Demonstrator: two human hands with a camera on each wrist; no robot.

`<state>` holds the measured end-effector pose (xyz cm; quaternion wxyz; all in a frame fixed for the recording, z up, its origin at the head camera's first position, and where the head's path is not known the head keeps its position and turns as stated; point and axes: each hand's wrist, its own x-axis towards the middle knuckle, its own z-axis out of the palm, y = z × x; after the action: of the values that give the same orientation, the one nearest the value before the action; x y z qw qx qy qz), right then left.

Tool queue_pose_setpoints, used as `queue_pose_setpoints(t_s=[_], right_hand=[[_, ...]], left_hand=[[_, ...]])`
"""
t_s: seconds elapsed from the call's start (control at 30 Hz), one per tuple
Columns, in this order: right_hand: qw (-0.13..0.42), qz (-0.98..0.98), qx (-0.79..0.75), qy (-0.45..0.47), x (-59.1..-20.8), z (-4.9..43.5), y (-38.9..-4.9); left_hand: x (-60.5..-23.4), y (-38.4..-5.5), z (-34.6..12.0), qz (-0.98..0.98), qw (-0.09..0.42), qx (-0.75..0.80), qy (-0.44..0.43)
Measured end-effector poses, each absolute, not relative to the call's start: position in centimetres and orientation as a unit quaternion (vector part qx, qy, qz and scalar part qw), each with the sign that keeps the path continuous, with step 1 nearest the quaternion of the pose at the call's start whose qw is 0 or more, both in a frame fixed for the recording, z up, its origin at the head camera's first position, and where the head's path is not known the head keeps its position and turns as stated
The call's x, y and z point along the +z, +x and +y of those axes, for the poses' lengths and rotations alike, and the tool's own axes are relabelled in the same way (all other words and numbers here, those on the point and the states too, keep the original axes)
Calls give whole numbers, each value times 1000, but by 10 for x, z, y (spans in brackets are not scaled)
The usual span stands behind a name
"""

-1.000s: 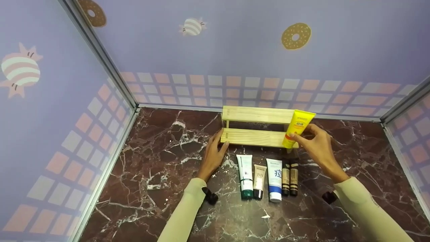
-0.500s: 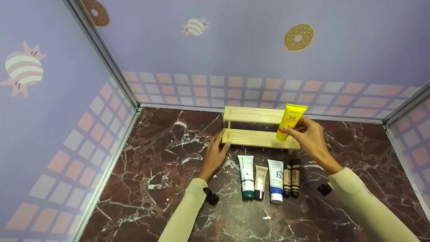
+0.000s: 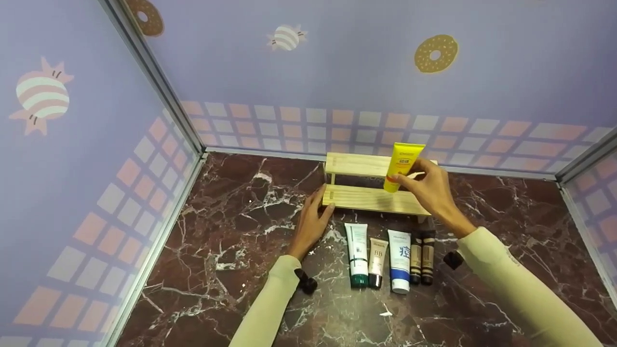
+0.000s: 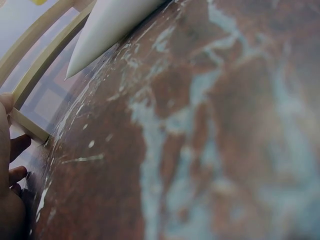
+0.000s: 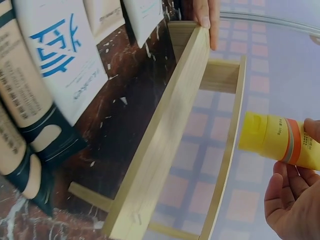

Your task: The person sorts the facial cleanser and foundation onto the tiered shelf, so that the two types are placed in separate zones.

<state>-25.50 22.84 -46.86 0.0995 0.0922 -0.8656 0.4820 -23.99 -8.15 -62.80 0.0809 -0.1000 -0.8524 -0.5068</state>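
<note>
My right hand (image 3: 433, 190) pinches a yellow squeeze tube (image 3: 403, 161) between thumb and fingers, its cap end down. In the head view the tube overlaps both steps of a two-tier wooden rack (image 3: 359, 196); in the right wrist view its yellow cap (image 5: 253, 131) is beside the upper step's slat. With thumb at the front corner and fingers along the side, my left hand (image 3: 310, 225) holds the rack's left end. The left wrist view catches only part of that hand (image 4: 11, 200) by the rack's frame (image 4: 31, 125).
Before the rack lie a white-and-green tube (image 3: 358, 253), a small beige BB tube (image 3: 377, 260), a white-and-blue tube (image 3: 399, 258) and two slim dark-and-beige tubes (image 3: 422, 258). Patterned panels (image 3: 337, 62) close off the back and sides of the marbled tabletop (image 3: 231, 260).
My right hand has carried the yellow tube leftward and toward the back, from the rack's right end nearer its middle. The left hand stays at the rack's left end.
</note>
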Motion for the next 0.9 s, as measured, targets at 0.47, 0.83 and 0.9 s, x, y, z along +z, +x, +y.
queue_pose_setpoints(t_s=[0.47,0.83,0.9], right_hand=[[77,-848,513,112,-466,195,-278],[74,-837,533,102,-466,173,-298],[76,-833,538,105,-466,169,-301]], left_hand=[[-629,-241,-79,-854,88,-502,-101],[-629,-242,-81,-852,79,-509,-98],[-629,-242,-81,-851,79,-510,-99]])
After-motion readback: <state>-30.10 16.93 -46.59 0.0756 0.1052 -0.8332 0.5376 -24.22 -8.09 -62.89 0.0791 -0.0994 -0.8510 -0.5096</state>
